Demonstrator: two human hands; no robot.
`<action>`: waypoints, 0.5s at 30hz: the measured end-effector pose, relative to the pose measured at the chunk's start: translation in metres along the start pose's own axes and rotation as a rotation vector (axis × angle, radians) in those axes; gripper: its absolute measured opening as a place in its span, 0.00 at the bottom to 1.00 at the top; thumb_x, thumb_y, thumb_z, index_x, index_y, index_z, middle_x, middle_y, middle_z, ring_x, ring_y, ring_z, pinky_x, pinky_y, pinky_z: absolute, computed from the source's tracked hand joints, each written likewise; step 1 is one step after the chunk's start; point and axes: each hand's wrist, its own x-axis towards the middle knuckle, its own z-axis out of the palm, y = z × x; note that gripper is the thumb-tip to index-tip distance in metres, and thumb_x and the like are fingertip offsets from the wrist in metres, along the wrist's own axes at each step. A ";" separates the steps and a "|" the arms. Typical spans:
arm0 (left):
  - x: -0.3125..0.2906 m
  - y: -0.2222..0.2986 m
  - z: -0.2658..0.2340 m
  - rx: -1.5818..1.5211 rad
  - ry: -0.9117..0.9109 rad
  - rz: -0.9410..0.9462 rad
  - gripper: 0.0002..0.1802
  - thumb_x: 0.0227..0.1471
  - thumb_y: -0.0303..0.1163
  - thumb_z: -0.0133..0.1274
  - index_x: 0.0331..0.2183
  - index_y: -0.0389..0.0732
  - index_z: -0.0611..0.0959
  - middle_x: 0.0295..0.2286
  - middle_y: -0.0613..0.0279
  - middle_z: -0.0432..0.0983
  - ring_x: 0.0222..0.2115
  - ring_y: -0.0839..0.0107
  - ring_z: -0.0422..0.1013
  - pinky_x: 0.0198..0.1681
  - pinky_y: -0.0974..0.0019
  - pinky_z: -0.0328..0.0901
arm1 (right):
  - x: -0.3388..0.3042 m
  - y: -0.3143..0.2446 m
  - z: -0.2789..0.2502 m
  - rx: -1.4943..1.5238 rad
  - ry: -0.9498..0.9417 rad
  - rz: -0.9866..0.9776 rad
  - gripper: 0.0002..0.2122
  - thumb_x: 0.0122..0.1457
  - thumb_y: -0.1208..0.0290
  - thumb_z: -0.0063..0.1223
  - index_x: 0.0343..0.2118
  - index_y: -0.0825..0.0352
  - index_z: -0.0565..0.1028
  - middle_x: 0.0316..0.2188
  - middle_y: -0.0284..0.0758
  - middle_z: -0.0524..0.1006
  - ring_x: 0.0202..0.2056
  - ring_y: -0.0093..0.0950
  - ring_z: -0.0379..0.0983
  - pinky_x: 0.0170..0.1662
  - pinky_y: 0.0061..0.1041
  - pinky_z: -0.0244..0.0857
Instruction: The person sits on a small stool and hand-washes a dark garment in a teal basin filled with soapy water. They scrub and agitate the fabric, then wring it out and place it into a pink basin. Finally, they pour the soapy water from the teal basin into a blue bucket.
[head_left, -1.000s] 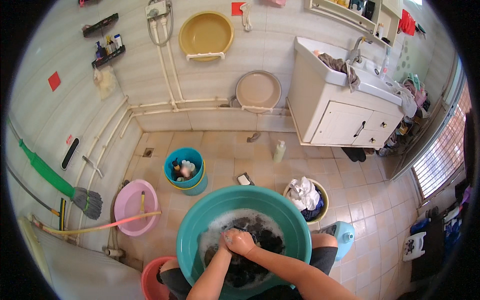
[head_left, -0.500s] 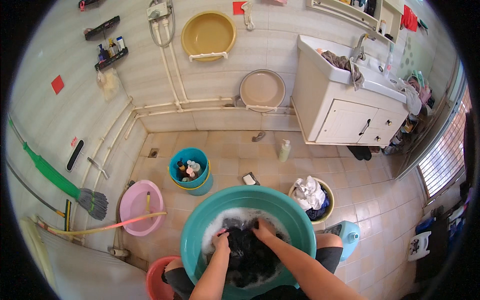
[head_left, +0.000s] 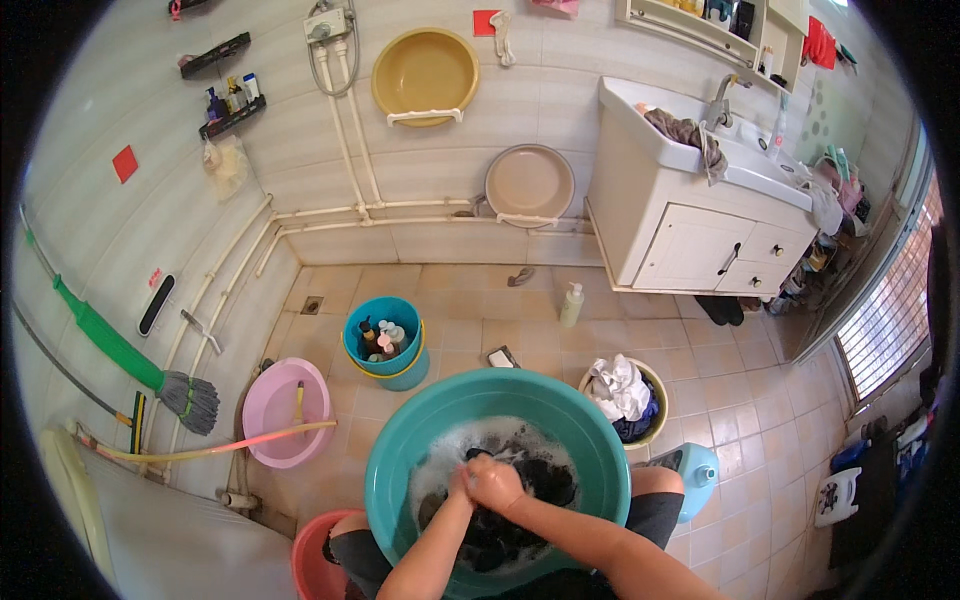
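A large green basin (head_left: 590, 430) stands between my knees, holding sudsy water and soaked black clothing (head_left: 545, 480). Over its middle my two hands are pressed together. My right hand (head_left: 497, 483) is closed, its fingers wrapped round a bunch of the black clothing. Against it on the left lies my left hand (head_left: 461, 490), also closed and mostly covered by the right one. A bit of dark cloth pokes out above the knuckles. White foam (head_left: 440, 450) rings the clothing in the water.
Beyond the basin are a blue bucket of bottles (head_left: 405, 378), a soap dish (head_left: 502, 357) and a pump bottle (head_left: 571, 305). A laundry basket (head_left: 655, 425) and light-blue jug (head_left: 697, 480) stand right. Pink (head_left: 262, 445) and red basins (head_left: 312, 560) sit left, a hose (head_left: 220, 446) across the pink one.
My hands were apart, spread on the clothing in the water; now they have come together over the middle and closed round a bunch of it. The view has shifted slightly.
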 end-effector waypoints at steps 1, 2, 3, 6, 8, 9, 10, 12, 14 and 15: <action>-0.017 0.006 0.014 0.348 0.081 0.095 0.26 0.49 0.50 0.45 0.40 0.38 0.74 0.43 0.57 0.67 0.44 0.63 0.62 0.46 0.61 0.57 | 0.005 0.011 0.002 -0.116 -0.041 0.133 0.12 0.50 0.62 0.48 0.18 0.64 0.74 0.20 0.42 0.72 0.18 0.40 0.70 0.22 0.34 0.66; -0.007 0.001 0.011 0.469 -0.063 0.285 0.27 0.48 0.50 0.48 0.40 0.35 0.75 0.41 0.57 0.69 0.42 0.68 0.63 0.43 0.64 0.58 | 0.013 0.024 0.000 -0.238 -0.058 0.209 0.12 0.50 0.61 0.47 0.19 0.64 0.75 0.21 0.42 0.74 0.19 0.40 0.71 0.23 0.35 0.67; -0.024 0.009 0.022 0.573 -0.050 0.322 0.25 0.47 0.49 0.50 0.36 0.34 0.76 0.36 0.58 0.71 0.38 0.70 0.64 0.40 0.66 0.59 | 0.014 0.044 -0.008 -0.158 -0.011 0.156 0.13 0.51 0.61 0.46 0.19 0.65 0.75 0.22 0.42 0.74 0.20 0.40 0.71 0.24 0.36 0.67; -0.022 0.026 0.016 0.784 -0.067 0.556 0.20 0.44 0.45 0.54 0.26 0.34 0.80 0.23 0.62 0.74 0.26 0.75 0.66 0.33 0.71 0.61 | 0.017 0.072 -0.032 -0.372 -0.320 0.338 0.14 0.51 0.59 0.44 0.22 0.65 0.76 0.22 0.43 0.74 0.25 0.40 0.73 0.31 0.37 0.67; -0.025 0.049 0.013 0.736 -0.155 0.785 0.14 0.46 0.38 0.52 0.23 0.35 0.79 0.20 0.63 0.74 0.23 0.77 0.67 0.28 0.72 0.61 | 0.009 0.093 -0.051 -0.485 -0.397 0.349 0.14 0.51 0.61 0.43 0.23 0.65 0.77 0.26 0.41 0.75 0.28 0.39 0.73 0.30 0.35 0.68; -0.009 0.057 -0.001 0.579 -0.165 0.744 0.11 0.47 0.34 0.51 0.26 0.33 0.78 0.22 0.62 0.74 0.24 0.75 0.69 0.27 0.71 0.63 | 0.008 0.098 -0.054 -0.571 -0.513 0.406 0.13 0.51 0.61 0.44 0.24 0.64 0.77 0.29 0.39 0.75 0.31 0.37 0.72 0.34 0.35 0.66; -0.017 0.072 -0.002 0.409 -0.149 0.617 0.10 0.47 0.30 0.51 0.29 0.33 0.76 0.28 0.59 0.74 0.25 0.74 0.71 0.26 0.70 0.66 | 0.008 0.100 -0.057 -0.655 -0.629 0.472 0.11 0.50 0.62 0.44 0.25 0.63 0.77 0.31 0.38 0.74 0.35 0.35 0.71 0.38 0.36 0.65; -0.022 0.095 -0.012 0.666 -0.048 0.580 0.21 0.42 0.39 0.56 0.35 0.33 0.75 0.34 0.52 0.73 0.31 0.67 0.72 0.34 0.66 0.67 | 0.009 0.085 -0.063 -0.826 -0.529 0.220 0.10 0.49 0.63 0.46 0.27 0.62 0.76 0.34 0.36 0.72 0.40 0.33 0.67 0.44 0.38 0.58; -0.025 0.096 -0.031 1.301 -0.167 0.622 0.31 0.35 0.46 0.60 0.38 0.34 0.74 0.36 0.48 0.72 0.36 0.60 0.70 0.39 0.64 0.65 | 0.012 0.064 -0.060 -0.900 -0.423 -0.066 0.12 0.47 0.60 0.50 0.30 0.62 0.75 0.37 0.36 0.68 0.46 0.32 0.58 0.51 0.43 0.45; -0.028 0.094 -0.045 1.618 -0.219 0.622 0.36 0.32 0.50 0.61 0.40 0.34 0.74 0.37 0.47 0.71 0.38 0.57 0.69 0.42 0.64 0.63 | 0.018 0.042 -0.060 -0.756 -0.462 -0.179 0.18 0.44 0.53 0.52 0.31 0.63 0.74 0.39 0.36 0.68 0.46 0.33 0.59 0.50 0.43 0.47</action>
